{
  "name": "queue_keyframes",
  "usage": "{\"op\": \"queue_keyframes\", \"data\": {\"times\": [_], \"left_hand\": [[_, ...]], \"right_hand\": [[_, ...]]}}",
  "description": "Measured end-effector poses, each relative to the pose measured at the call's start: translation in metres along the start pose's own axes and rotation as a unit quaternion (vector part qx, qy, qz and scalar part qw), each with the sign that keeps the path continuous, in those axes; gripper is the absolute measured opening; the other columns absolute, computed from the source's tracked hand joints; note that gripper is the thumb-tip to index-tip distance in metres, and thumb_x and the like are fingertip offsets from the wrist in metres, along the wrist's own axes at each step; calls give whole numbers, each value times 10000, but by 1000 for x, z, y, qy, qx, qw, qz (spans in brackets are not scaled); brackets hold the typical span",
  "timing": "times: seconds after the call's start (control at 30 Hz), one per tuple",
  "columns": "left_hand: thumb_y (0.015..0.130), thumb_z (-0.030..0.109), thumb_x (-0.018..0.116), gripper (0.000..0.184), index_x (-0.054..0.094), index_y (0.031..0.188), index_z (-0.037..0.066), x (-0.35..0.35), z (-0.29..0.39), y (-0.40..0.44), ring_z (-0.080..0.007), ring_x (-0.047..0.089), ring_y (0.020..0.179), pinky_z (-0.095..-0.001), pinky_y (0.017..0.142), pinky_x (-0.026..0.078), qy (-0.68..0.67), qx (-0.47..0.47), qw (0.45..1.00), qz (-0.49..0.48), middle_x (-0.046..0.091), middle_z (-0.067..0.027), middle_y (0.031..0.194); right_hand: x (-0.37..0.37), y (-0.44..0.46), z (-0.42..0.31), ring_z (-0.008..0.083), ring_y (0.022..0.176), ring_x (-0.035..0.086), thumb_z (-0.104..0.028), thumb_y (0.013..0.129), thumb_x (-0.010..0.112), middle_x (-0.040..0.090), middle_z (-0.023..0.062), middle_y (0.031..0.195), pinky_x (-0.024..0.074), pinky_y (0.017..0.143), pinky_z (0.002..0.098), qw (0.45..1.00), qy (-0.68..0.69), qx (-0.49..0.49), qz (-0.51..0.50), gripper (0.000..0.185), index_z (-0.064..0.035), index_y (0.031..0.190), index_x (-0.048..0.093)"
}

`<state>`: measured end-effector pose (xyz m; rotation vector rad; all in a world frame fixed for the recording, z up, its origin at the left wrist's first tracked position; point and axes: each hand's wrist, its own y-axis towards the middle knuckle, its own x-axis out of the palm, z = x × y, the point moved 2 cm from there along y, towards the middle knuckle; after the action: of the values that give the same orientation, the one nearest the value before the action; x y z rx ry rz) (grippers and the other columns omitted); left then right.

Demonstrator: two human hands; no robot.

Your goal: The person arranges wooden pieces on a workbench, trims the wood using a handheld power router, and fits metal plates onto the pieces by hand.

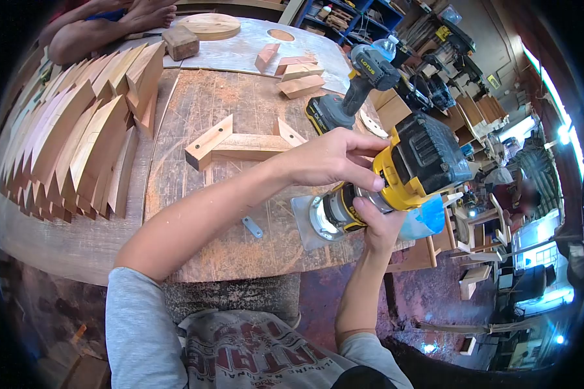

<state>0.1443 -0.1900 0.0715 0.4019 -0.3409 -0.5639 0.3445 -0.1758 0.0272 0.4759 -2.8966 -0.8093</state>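
Observation:
A yellow-and-black cordless trim router (401, 183) lies tilted across both my hands, its black battery (438, 155) pointing up to the right. Light glows inside its clear square base (305, 228), which is over the bench near the front edge. My left hand (334, 159) grips the upper body, thumb on the yellow housing and the other fingers partly hidden behind it. Lower down, my right hand (381, 225) is wrapped around the motor body. A small metal wrench (252, 227) lies left of the base. Beyond my left forearm rests an angled wooden piece (246, 144) with dark holes.
Stacked cut wood pieces (78, 129) fill the bench's left side. A cordless drill (363, 81) stands behind the router. Wood blocks (302, 87), a thick block (181, 43) and a round board (209, 26) lie farther back. A person's bare foot (150, 16) is at the far left.

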Motion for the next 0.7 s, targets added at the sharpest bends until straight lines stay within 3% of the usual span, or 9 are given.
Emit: {"op": "queue_keyframes", "data": {"times": [0.27,0.7], "left_hand": [[869,46,828,759,483,1543,-10,1,2,0,-201,615,1311,-346,1145,468,-7,-23,999,25,616,-127,1470],[841,94,875,798,498,1532,-42,4,-3,5,-161,610,1289,-313,1120,462,-45,1,999,12,653,-97,1415]], "right_hand": [[6,1,-6,237,1137,685,-75,721,893,683,103,1263,540,1004,375,1000,-10,2,11,737,12,1386,588],[6,-1,-7,231,1150,670,-78,719,872,670,93,1275,522,1019,376,999,-46,20,7,758,2,1409,569]]}}
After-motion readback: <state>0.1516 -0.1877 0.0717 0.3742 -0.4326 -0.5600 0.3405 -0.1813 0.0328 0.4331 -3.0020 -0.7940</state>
